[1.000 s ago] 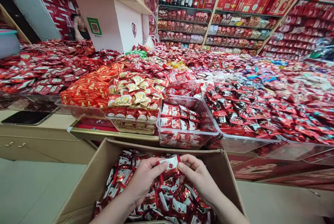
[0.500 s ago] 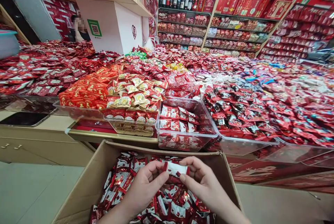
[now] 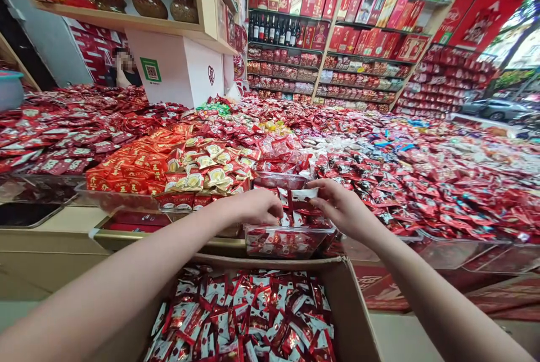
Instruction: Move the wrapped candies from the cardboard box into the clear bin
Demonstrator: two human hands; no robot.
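Observation:
My right hand (image 3: 343, 210) pinches a white and dark-red candy packet (image 3: 304, 195) between thumb and fingers, over the right part of a clear plastic bin (image 3: 291, 232). My left hand (image 3: 265, 206) reaches into the same bin from the left. Its fingers are curled downward, and whatever lies under their tips is hidden. Similar packets stand in rows in the bin, partly covered by both hands. Below my forearms, an open cardboard box (image 3: 360, 308) holds a loose heap of the same red and white packets (image 3: 248, 317).
Left of the bin are durian candy packets (image 3: 206, 168) and orange-red packets (image 3: 135, 165) in clear bins. Dark-red packets (image 3: 371, 182) are heaped to the right. A black tablet-like slab (image 3: 27, 214) lies on the left counter. Behind the display, a person (image 3: 122, 69) is partly visible.
Both hands have moved forward from above the cardboard box to the clear bin. The packet held between both hands earlier is no longer there; my right hand holds a packet at the bin. The view has tilted up.

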